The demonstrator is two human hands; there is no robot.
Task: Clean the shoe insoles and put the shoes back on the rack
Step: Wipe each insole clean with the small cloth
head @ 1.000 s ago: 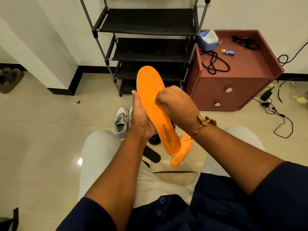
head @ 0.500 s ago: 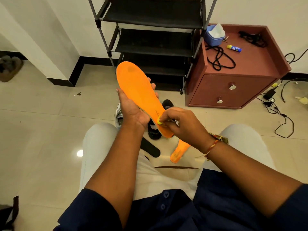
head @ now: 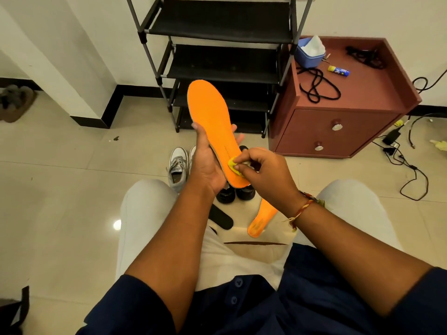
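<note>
View down from a seated person's head onto lap and hands. Straight beyond the fingers stands a black rack (head: 217, 32); no shoes show on its shelves. Beyond and right of the fingers is a red-brown cabinet (head: 338, 122), with cables (head: 316, 85) and a blue tub (head: 307, 55) on top.

On the floor, grey sneakers (head: 177, 165) sit just left of the left hand, and black shoes (head: 234, 194) lie below both hands.

Held up between the hands is an orange insole (head: 210, 112). Its long axis runs from the heel, nearest the person and under the right fingers, away and slightly left to the toe, which points at the rack. The left hand (head: 208, 165) grips the heel half from beneath, with the thumb on the left edge and the fingertips (head: 238, 139) curled up past the right edge. The right hand (head: 263, 172) reaches in from the right, fingers bunched together in a pinch.

Below the right wrist lies a second insole (head: 261, 221), also orange. A black insole (head: 220, 217) lies below the left wrist.

Smallest is a yellow wipe (head: 232, 164), cloth or sponge I cannot tell. The right fingers pinch it and press it onto the insole's heel end.

This looks like wiping under way. Nearly all of the insole lies ahead of the right fingers, toward the toe. A coming stroke would probably run away from the body along that axis, with the left hand bracing underneath.
</note>
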